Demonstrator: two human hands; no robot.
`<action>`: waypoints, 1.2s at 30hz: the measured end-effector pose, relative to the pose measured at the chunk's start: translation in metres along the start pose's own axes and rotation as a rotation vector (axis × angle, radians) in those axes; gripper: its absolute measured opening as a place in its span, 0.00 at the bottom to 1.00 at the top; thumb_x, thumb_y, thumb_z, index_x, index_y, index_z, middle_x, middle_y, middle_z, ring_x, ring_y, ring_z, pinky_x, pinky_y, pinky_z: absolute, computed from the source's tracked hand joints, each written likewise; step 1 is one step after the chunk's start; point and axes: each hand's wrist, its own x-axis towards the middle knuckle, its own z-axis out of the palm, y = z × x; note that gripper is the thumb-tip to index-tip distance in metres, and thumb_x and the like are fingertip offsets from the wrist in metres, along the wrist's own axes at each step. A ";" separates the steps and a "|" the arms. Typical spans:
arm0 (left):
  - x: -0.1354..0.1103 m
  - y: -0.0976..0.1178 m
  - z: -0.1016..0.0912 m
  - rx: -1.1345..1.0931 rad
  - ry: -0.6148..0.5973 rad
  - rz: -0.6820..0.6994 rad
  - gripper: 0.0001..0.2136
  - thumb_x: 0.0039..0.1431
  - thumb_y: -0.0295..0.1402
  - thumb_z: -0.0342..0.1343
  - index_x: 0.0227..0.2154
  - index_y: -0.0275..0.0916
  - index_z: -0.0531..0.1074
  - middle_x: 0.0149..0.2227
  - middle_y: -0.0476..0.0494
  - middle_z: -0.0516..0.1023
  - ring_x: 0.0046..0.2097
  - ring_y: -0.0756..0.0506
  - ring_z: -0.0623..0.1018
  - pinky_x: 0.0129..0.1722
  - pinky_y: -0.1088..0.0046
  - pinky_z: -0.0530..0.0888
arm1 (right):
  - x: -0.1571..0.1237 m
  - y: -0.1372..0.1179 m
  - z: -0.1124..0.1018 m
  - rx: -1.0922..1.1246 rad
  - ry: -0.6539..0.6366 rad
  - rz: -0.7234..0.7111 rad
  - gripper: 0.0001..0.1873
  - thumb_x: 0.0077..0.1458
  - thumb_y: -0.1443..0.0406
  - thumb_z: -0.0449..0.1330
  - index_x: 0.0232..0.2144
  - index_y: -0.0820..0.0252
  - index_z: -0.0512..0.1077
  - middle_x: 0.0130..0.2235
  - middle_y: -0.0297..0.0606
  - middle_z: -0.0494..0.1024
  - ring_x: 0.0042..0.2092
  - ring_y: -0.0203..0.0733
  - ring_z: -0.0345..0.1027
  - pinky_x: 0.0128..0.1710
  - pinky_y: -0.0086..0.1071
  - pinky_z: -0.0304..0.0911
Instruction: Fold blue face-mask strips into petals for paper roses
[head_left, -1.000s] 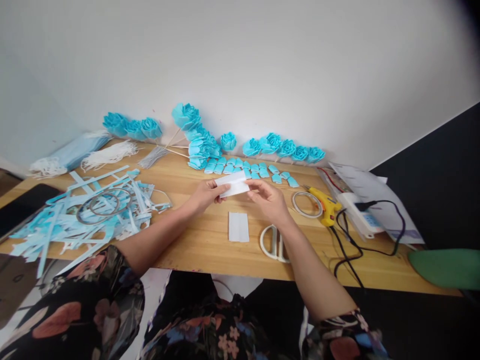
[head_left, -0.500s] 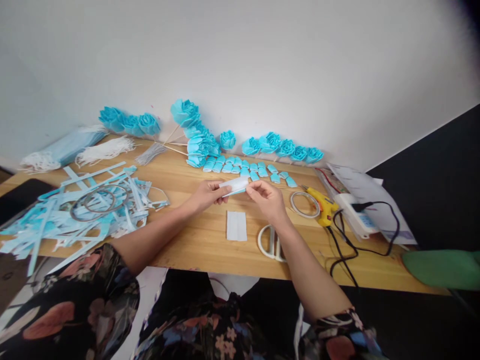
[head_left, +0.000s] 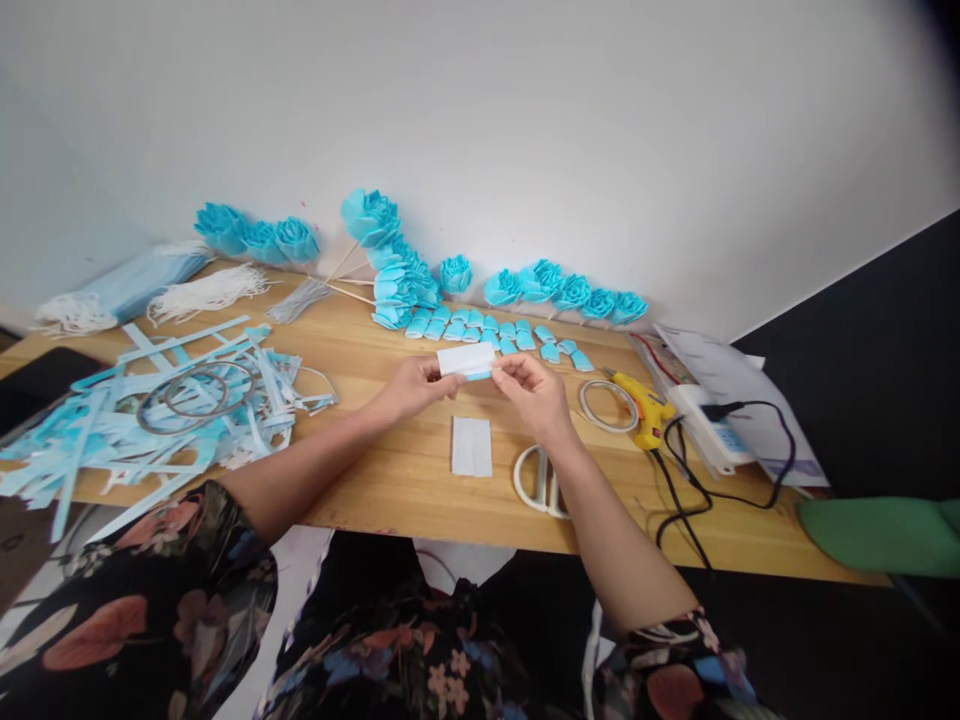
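Between my two hands, above the middle of the table, is a folded piece of mask fabric (head_left: 466, 359), white on top with a blue strip along its lower edge. My left hand (head_left: 418, 387) pinches its left end, thumb in front. At the lower right corner, my right hand (head_left: 529, 388) grips it between thumb and fingertips. A flat white fabric rectangle (head_left: 471, 447) lies on the table just below. The white scissors handles (head_left: 534, 478) are partly covered by my right forearm. Beyond my hands are rows of small blue folded petals (head_left: 470, 326).
Blue fabric roses (head_left: 401, 270) stand along the wall. At left are fabric scraps (head_left: 180, 400), wire rings (head_left: 206, 390), face masks (head_left: 142, 285) and a phone (head_left: 52, 385). To the right are a tape roll (head_left: 609, 406), yellow glue gun (head_left: 651, 410) with black cord, and power strip (head_left: 705, 430).
The held fabric has tilted, so more of its white face and blue lower strip show. Both hands keep their hold in nearly the same place. The view has shifted slightly.
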 end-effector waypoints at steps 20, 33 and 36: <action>0.003 -0.007 0.007 -0.164 -0.073 0.172 0.18 0.57 0.46 0.61 0.23 0.35 0.69 0.22 0.53 0.64 0.26 0.53 0.63 0.27 0.75 0.58 | -0.001 0.004 0.000 -0.018 -0.158 0.008 0.35 0.47 0.55 0.71 0.57 0.55 0.73 0.39 0.39 0.82 0.32 0.39 0.73 0.31 0.33 0.71; -0.001 -0.001 0.011 -0.292 -0.124 0.114 0.17 0.53 0.46 0.64 0.26 0.34 0.76 0.27 0.49 0.74 0.32 0.50 0.71 0.34 0.73 0.66 | -0.003 0.006 0.004 -0.027 -0.077 -0.009 0.42 0.47 0.55 0.71 0.63 0.56 0.67 0.45 0.43 0.82 0.39 0.45 0.76 0.38 0.38 0.73; -0.001 0.001 0.010 -0.261 -0.060 0.018 0.19 0.53 0.48 0.63 0.22 0.35 0.73 0.23 0.50 0.70 0.28 0.51 0.67 0.29 0.74 0.63 | -0.005 0.003 0.004 -0.017 -0.111 -0.005 0.38 0.50 0.53 0.69 0.62 0.54 0.69 0.39 0.39 0.82 0.35 0.43 0.74 0.37 0.39 0.73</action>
